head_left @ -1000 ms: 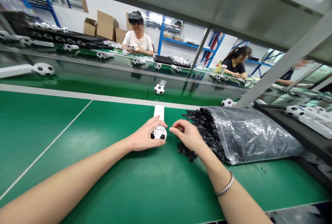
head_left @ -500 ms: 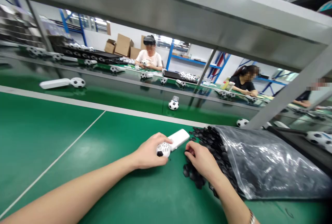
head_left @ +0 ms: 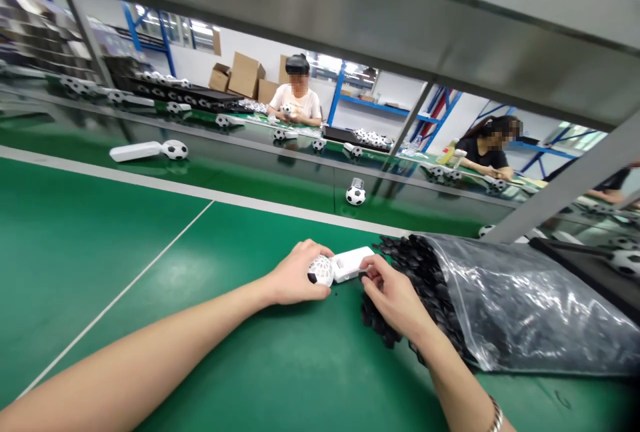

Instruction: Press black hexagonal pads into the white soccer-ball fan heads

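Note:
My left hand point(head_left: 303, 275) is wrapped round the ball end of a white device point(head_left: 351, 264), whose round head has a white lattice and a black patch like a football. The flat white handle points right, resting on the green table point(head_left: 240, 345). Beside the handle's far end is my right hand point(head_left: 387, 289), its thumb and fingers pinched on a small black piece point(head_left: 363, 276). Many black pieces point(head_left: 417, 265) spill out of a clear plastic bag point(head_left: 530, 305), partly beneath and behind my right hand.
Beyond the table edge, a conveyor point(head_left: 260, 185) carries football-like devices, among them a white one point(head_left: 135, 151) at left and another point(head_left: 355, 193) mid-belt. A slanted metal post point(head_left: 560, 185) and a black tray point(head_left: 575, 259) stand at right. People point(head_left: 296, 99) sit across the line.
The view has shifted, moving the belt items rightward in the picture. My right hand is now closer to the handle, which appears more level. My left hand still holds the ball end.

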Motion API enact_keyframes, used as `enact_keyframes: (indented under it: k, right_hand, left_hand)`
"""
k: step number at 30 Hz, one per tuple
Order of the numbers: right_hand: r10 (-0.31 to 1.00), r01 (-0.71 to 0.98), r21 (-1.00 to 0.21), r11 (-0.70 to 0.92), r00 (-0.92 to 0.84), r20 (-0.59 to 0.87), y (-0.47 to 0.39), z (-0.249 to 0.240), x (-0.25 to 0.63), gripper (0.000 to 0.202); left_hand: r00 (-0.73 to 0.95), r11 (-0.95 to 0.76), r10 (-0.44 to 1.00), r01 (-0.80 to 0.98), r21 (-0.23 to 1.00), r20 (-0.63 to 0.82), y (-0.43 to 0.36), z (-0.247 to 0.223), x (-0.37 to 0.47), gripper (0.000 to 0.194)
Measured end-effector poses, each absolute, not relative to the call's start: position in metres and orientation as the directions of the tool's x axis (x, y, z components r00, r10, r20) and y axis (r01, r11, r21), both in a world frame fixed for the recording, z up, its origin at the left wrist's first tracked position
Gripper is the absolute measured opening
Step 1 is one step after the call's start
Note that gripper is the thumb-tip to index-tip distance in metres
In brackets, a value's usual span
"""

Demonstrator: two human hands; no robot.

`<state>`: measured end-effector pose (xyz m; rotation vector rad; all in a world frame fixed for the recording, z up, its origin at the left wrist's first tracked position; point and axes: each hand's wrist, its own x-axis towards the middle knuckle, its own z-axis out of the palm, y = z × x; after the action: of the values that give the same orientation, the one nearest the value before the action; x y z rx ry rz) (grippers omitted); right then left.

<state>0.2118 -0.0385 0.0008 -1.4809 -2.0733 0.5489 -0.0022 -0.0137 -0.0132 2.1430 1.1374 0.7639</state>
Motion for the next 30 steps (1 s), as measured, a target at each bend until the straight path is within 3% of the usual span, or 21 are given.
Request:
enact_keyframes:
  k: [7,14,22,26,30]
  right_hand:
    - [0.905,0.521,-0.75,0.408,-0.343,0.254,-0.043,-0.004,0.199,0.018]
    - [0.86,0.531,-0.676,0.51,-0.339,0.383,-0.043,-0.006,0.192,0.012]
    - [0.904,0.478,-0.772,0.419,-0.301,0.304,-0.047,-0.008,0.189,0.021]
    - [0.902,0.402,-0.823,0.401,-0.33,0.279,-0.048,-0.01,0.186,0.013]
    - [0.887,0.458,-0.769,0.445,-0.345,0.308,-0.047,-0.012,0.18,0.009]
  left_hand:
    - [0.586,-0.514,0.787,0.453,0.728,0.19,-0.007,-0.009,-0.006,0.049]
    - [0.603,-0.51,0.777,0.433,0.743,0.182,-0.004,-0.01,-0.008,0.048]
    - [0.587,-0.509,0.785,0.43,0.746,0.197,-0.006,-0.009,-0.006,0.048]
    - [0.587,-0.5,0.788,0.434,0.75,0.185,-0.006,-0.009,-0.006,0.047]
    - [0.603,-0.511,0.773,0.409,0.756,0.197,-0.005,-0.011,-0.007,0.048]
